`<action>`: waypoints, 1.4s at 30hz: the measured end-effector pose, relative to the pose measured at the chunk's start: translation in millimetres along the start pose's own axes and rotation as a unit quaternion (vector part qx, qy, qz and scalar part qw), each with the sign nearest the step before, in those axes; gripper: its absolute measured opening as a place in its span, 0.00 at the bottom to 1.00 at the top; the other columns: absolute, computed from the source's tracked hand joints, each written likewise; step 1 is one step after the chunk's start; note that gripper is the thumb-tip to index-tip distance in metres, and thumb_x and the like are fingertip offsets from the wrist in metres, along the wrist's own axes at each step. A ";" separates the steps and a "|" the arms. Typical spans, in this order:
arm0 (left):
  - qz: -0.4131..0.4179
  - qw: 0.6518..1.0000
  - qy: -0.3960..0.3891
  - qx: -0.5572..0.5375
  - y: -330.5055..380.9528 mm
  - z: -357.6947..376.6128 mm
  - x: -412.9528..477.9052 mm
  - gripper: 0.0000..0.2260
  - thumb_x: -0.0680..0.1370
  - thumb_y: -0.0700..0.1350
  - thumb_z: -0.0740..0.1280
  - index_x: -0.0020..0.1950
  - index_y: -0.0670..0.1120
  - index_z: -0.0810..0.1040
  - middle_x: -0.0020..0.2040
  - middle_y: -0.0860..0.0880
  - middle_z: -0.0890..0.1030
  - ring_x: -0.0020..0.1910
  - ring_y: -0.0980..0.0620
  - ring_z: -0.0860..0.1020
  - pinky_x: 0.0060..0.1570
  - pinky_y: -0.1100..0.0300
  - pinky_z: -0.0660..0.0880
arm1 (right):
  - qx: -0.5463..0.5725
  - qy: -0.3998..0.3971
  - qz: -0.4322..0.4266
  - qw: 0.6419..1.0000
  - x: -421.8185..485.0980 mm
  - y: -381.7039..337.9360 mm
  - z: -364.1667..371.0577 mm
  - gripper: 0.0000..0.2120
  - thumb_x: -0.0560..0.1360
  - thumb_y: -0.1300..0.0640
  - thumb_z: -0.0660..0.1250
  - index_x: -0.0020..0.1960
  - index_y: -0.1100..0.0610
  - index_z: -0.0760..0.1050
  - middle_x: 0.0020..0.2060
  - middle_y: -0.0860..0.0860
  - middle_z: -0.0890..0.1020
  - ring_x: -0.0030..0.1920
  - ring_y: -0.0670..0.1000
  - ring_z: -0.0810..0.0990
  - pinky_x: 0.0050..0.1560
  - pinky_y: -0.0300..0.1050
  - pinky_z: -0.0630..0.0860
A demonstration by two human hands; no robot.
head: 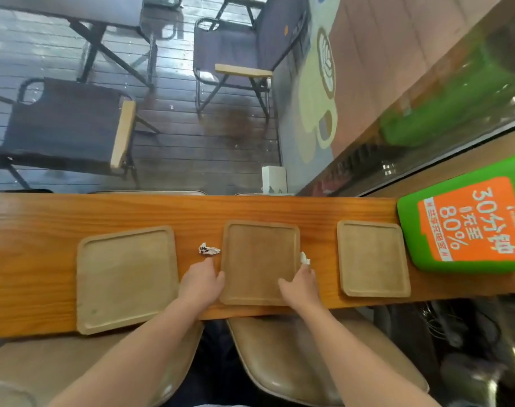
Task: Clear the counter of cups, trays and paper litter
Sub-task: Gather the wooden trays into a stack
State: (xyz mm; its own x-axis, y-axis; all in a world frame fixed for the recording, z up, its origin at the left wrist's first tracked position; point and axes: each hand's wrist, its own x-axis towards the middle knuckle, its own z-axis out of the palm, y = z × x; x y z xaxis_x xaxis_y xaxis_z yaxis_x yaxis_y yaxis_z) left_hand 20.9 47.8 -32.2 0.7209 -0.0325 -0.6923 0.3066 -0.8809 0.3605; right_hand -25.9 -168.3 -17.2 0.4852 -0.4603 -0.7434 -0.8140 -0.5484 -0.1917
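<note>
We grip the middle tray (260, 259) on the counter (30, 230), left hand (202, 282) and right hand (300, 284) clasping its sides, likely lifting it next, with paper scraps (208, 249) alongside.

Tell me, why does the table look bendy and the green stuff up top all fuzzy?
Head view: the wide lens curves the counter edge; the green shape above is a blurry reflection in glass; the trays, like the middle tray, look sharp under even light.
</note>
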 end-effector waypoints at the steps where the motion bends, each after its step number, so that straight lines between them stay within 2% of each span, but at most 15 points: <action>1: -0.005 1.000 0.008 -0.009 2.4 3.2 1.5 0.14 0.80 0.54 0.61 0.59 0.48 0.77 0.50 0.48 0.81 0.47 0.46 0.79 0.44 0.55 0.76 | 0.030 0.014 0.006 0.999 5.1 1.0 1.5 0.39 0.75 0.48 0.68 0.79 0.57 0.53 0.72 0.56 0.65 0.69 0.57 0.69 0.65 0.51 0.71; 5: -0.040 0.997 0.036 -0.046 12.7 9.6 3.2 0.12 0.78 0.55 0.64 0.45 0.48 0.78 0.39 0.50 0.79 0.36 0.53 0.76 0.33 0.58 0.72 | 0.115 0.047 0.021 0.992 18.0 3.5 1.6 0.33 0.74 0.49 0.69 0.76 0.50 0.62 0.65 0.54 0.71 0.55 0.51 0.71 0.53 0.46 0.72; 8: -0.093 0.989 0.041 -0.107 17.7 12.2 7.0 0.14 0.77 0.55 0.67 0.40 0.46 0.80 0.37 0.49 0.81 0.36 0.51 0.78 0.38 0.55 0.78 | 0.106 0.044 0.015 0.993 22.6 11.4 0.1 0.31 0.74 0.49 0.71 0.73 0.54 0.65 0.64 0.55 0.72 0.60 0.54 0.73 0.56 0.48 0.74; 14: -0.179 0.961 0.062 -0.201 23.3 21.2 10.0 0.21 0.74 0.63 0.68 0.37 0.45 0.80 0.37 0.48 0.81 0.39 0.47 0.79 0.38 0.55 0.75 | 0.176 0.018 0.023 0.984 31.1 15.3 -3.3 0.25 0.74 0.46 0.69 0.67 0.55 0.73 0.60 0.53 0.78 0.59 0.54 0.76 0.59 0.54 0.78; 16: -0.192 0.953 0.054 -0.229 25.2 23.6 10.8 0.23 0.73 0.65 0.67 0.43 0.45 0.79 0.42 0.47 0.80 0.46 0.44 0.80 0.44 0.52 0.77 | 0.206 -0.008 0.040 0.978 32.6 17.9 -3.5 0.24 0.75 0.45 0.68 0.66 0.57 0.74 0.61 0.53 0.79 0.57 0.54 0.77 0.56 0.51 0.78; 18: -0.201 0.948 0.027 -0.245 25.4 23.2 10.2 0.30 0.73 0.68 0.67 0.58 0.43 0.76 0.54 0.45 0.80 0.56 0.41 0.78 0.56 0.48 0.76 | 0.233 -0.065 0.070 0.968 29.7 19.9 -2.0 0.28 0.75 0.42 0.69 0.67 0.58 0.72 0.62 0.53 0.78 0.57 0.54 0.76 0.54 0.50 0.75; 20: -0.179 0.951 -0.003 -0.254 23.3 23.2 6.4 0.33 0.73 0.68 0.67 0.67 0.44 0.72 0.60 0.44 0.78 0.59 0.41 0.77 0.61 0.44 0.75 | 0.275 -0.108 0.086 0.951 24.0 21.8 2.9 0.31 0.73 0.38 0.70 0.68 0.57 0.71 0.60 0.53 0.79 0.58 0.55 0.77 0.56 0.52 0.75; 23: -0.130 0.961 -0.005 -0.244 16.9 21.5 -3.3 0.29 0.74 0.67 0.67 0.64 0.46 0.74 0.58 0.46 0.80 0.56 0.43 0.79 0.59 0.46 0.76 | 0.325 -0.112 0.075 0.936 10.5 21.0 9.1 0.30 0.71 0.37 0.72 0.65 0.53 0.71 0.53 0.50 0.80 0.53 0.53 0.78 0.54 0.53 0.77; 28: -0.115 0.963 0.057 -0.237 4.1 8.8 -17.0 0.26 0.73 0.68 0.66 0.57 0.48 0.75 0.54 0.47 0.81 0.49 0.47 0.78 0.49 0.52 0.76 | 0.330 -0.097 0.024 0.939 -9.3 9.3 12.4 0.30 0.71 0.38 0.73 0.65 0.54 0.71 0.56 0.51 0.80 0.55 0.54 0.78 0.55 0.52 0.76; 30: -0.113 0.957 0.074 -0.258 -2.4 1.6 -22.2 0.26 0.73 0.67 0.67 0.59 0.47 0.75 0.56 0.46 0.81 0.51 0.46 0.79 0.52 0.51 0.76 | 0.325 -0.095 -0.002 0.941 -15.1 -1.3 14.0 0.30 0.72 0.39 0.73 0.66 0.54 0.71 0.56 0.50 0.79 0.54 0.53 0.78 0.55 0.50 0.74; 33: -0.132 0.946 0.104 -0.279 -18.8 -13.2 -31.4 0.31 0.74 0.66 0.67 0.68 0.45 0.73 0.62 0.45 0.80 0.59 0.43 0.78 0.54 0.51 0.73 | 0.308 -0.094 -0.025 0.946 -26.3 -22.3 21.8 0.31 0.71 0.38 0.73 0.67 0.54 0.71 0.57 0.50 0.79 0.55 0.53 0.77 0.54 0.50 0.73; 35: -0.137 0.944 0.111 -0.280 -34.5 -23.2 -35.4 0.29 0.75 0.65 0.66 0.65 0.45 0.74 0.60 0.45 0.80 0.54 0.45 0.77 0.48 0.55 0.71 | 0.296 -0.106 -0.031 0.949 -35.5 -37.5 30.2 0.33 0.71 0.37 0.73 0.68 0.54 0.70 0.58 0.50 0.79 0.56 0.54 0.78 0.56 0.52 0.74; 38: -0.141 0.940 0.108 -0.292 -63.5 -43.9 -42.2 0.26 0.76 0.64 0.66 0.62 0.44 0.75 0.58 0.44 0.81 0.48 0.47 0.76 0.45 0.55 0.71 | 0.268 -0.132 -0.026 0.954 -49.6 -61.5 50.0 0.31 0.71 0.36 0.72 0.67 0.53 0.71 0.57 0.50 0.80 0.56 0.54 0.78 0.59 0.55 0.76; 40: -0.149 0.931 0.118 -0.311 -89.7 -57.3 -46.0 0.28 0.76 0.64 0.66 0.65 0.43 0.75 0.60 0.44 0.80 0.52 0.46 0.77 0.48 0.54 0.74 | 0.255 -0.145 -0.033 0.955 -63.4 -82.9 66.0 0.28 0.71 0.37 0.72 0.63 0.52 0.72 0.53 0.49 0.80 0.52 0.53 0.78 0.50 0.51 0.77; 42: -0.168 0.923 0.128 -0.321 -118.6 -73.4 -48.8 0.33 0.76 0.65 0.65 0.72 0.42 0.70 0.67 0.43 0.76 0.62 0.43 0.76 0.59 0.50 0.74 | 0.231 -0.167 -0.040 0.958 -76.0 -108.8 84.1 0.24 0.72 0.38 0.72 0.61 0.51 0.73 0.48 0.46 0.80 0.47 0.49 0.78 0.39 0.44 0.73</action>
State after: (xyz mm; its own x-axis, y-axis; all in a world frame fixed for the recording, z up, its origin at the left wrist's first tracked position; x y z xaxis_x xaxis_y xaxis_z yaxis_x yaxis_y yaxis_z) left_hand -5.1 188.5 4.7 0.6156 0.3768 -0.6921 0.7860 -0.3571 0.5047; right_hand -1.2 -14.9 6.3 0.4859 -0.1387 -0.8630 -0.8701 -0.1703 -0.4625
